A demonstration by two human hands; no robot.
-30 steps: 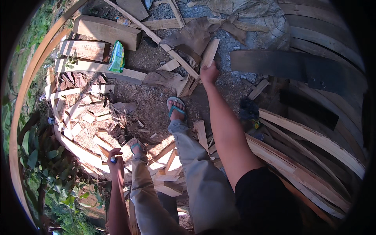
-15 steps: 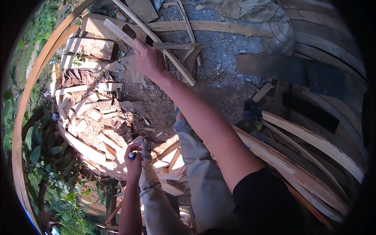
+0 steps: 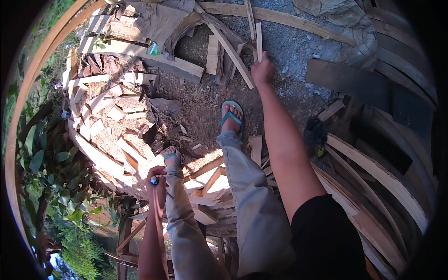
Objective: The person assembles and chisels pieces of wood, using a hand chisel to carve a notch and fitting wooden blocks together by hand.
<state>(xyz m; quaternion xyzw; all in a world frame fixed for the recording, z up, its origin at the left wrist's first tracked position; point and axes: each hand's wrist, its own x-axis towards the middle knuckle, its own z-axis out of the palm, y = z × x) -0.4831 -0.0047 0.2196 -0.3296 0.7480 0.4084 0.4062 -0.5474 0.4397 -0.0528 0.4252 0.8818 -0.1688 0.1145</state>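
Right hand [image 3: 263, 72] grips wood strip [image 3: 259, 39] by near end, length pointing ahead; left hand [image 3: 158, 184], well apart, clutches blue-ended handle [image 3: 154, 180].

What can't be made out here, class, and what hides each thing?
All in the head view:
Blue-ended object: its middle, covered by the left hand.
Wooden strip: its lower end, hidden by the right hand.
Green packet: partly hidden, apparently by the brown sheet.
Stacked planks: right ends, lost in the dark rim.
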